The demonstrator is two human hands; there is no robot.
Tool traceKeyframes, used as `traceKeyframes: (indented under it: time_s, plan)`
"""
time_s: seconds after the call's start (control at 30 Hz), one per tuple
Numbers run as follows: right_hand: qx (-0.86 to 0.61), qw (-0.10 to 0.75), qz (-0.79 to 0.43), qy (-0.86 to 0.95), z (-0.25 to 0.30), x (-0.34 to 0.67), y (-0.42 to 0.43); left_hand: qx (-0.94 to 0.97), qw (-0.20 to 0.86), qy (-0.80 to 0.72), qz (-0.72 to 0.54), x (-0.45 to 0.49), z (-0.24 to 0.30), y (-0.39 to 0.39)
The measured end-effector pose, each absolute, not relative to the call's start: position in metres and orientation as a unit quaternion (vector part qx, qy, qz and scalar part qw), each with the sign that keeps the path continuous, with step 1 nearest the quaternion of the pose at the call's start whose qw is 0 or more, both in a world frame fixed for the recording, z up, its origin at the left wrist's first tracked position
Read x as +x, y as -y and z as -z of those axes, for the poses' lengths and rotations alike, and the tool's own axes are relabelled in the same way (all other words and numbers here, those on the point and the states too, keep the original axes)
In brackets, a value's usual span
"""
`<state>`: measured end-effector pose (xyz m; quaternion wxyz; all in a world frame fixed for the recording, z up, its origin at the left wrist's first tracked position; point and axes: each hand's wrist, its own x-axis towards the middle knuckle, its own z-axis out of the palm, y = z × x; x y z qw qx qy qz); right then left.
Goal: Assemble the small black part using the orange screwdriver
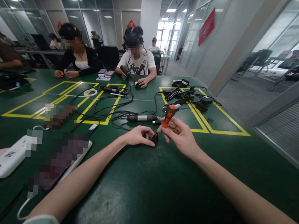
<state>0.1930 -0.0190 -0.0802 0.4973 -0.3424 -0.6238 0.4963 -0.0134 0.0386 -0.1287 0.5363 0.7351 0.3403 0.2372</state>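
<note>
You seem partway, nothing visibly finished: beside the black part your left fingers clamp, your right fingers grip the screwdriver.

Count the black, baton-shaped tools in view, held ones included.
3. A silver-banded black tool lies beyond the left hand; a slim black tool lies farther left; a black-and-red tool is held by the white-shirted co-worker. The black cable tangle may hide more.
</note>
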Motion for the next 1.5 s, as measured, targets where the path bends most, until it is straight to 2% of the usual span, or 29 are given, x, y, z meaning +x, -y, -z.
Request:
traceKeyframes:
  time_s: [0.57, 0.8, 1.03, 1.23, 1.5]
  plan:
    - [-0.340, 0.529, -0.514, 0.583, 0.0818, 0.1900, 0.0187, 0.733, 0.538, -0.341, -0.237, -0.0129, 0.1277, -0.0381]
    - [-0.344, 0.505, -0.494, 0.618, 0.0811, 0.1918, 0.0191, 0.734, 0.537, -0.342, -0.238, -0.0129, 0.1281, -0.0380]
    - [-0.339, 0.528, -0.508, 0.590, 0.0815, 0.1897, 0.0200, 0.733, 0.539, -0.340, -0.240, -0.0128, 0.1291, -0.0387]
    - [-0.341, 0.508, -0.494, 0.618, 0.0818, 0.1908, 0.0199, 0.733, 0.536, -0.343, -0.241, -0.0129, 0.1286, -0.0379]
    - [-0.340, 0.521, -0.511, 0.593, 0.0824, 0.1899, 0.0195, 0.729, 0.543, -0.339, -0.243, -0.0128, 0.1305, -0.0390]
